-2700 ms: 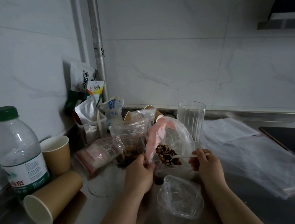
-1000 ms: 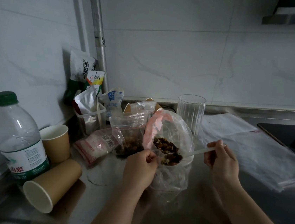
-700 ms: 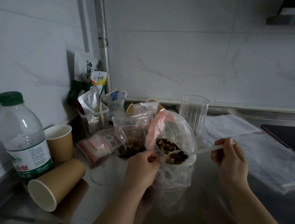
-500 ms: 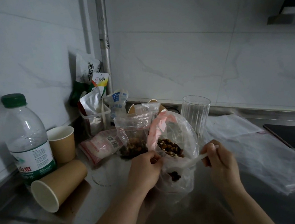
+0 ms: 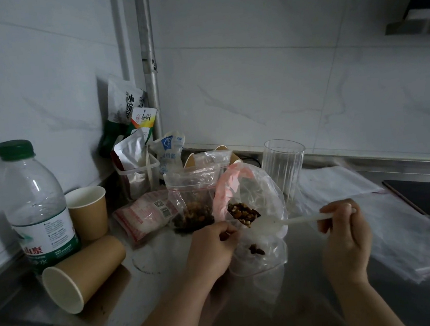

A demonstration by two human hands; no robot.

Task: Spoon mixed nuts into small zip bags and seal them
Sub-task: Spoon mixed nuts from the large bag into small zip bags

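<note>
Pinching the near rim of the small zip bag point(image 5: 257, 241), the left hand point(image 5: 210, 249) holds its mouth open, fingers curled on the plastic. The right hand point(image 5: 344, 236) sits well to the right, fingers closed on the handle end of the white spoon point(image 5: 300, 219). The spoon's long axis runs nearly level, right to left, its bowl at the bag's mouth, beside the nuts point(image 5: 242, 213) in the larger bag behind (bowl contents not discernible). A few nuts lie at the small bag's bottom. Judgement: the next move is a leftward reach by the right hand; the left hand is nearer the bag.
</note>
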